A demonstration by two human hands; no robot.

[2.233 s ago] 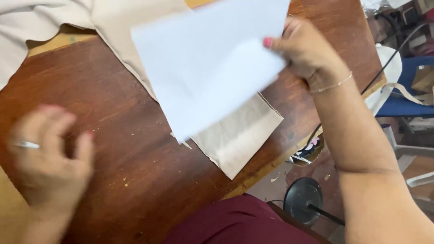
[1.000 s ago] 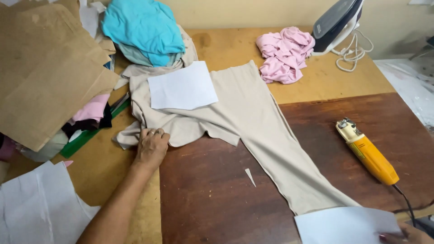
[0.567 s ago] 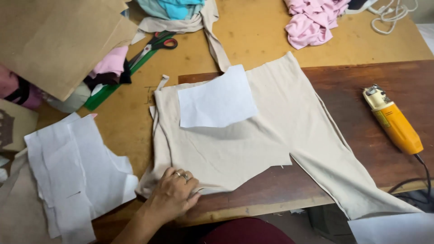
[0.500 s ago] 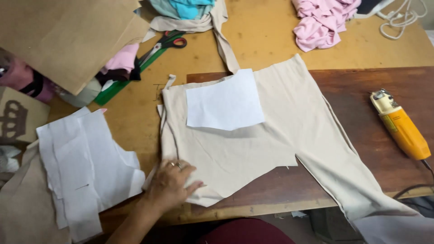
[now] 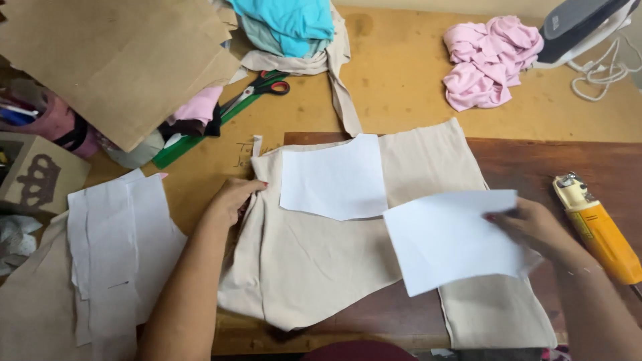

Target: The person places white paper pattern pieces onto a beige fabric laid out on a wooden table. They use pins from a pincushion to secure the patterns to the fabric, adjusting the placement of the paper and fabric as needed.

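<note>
We count 2 loose white paper pattern pcs on the beige fabric (image 5: 314, 267): one pattern piece (image 5: 334, 177) lies flat on its upper middle, the other paper piece (image 5: 451, 239) is pinched at its right edge by our right hand (image 5: 535, 227), fingers closed on it, just above the cloth. Left hand (image 5: 231, 200) rests w/ fingertips on the fabric's left edge, pressing, not gripping. 1 stack of white paper pcs (image 5: 114, 247) lies at left. 1 yellow electric cutter (image 5: 598, 227) at right, 1 pair of red-handled scissors (image 5: 261, 93), 1 pink cloth heap (image 5: 491, 60), 1 turquoise cloth pile (image 5: 287, 20), 1 iron (image 5: 582, 27), brown cardboard sheets (image 5: 114, 60). Surface: light plywood table (image 5: 401, 93) w/ a dark wood board (image 5: 568, 160) on it.
</note>
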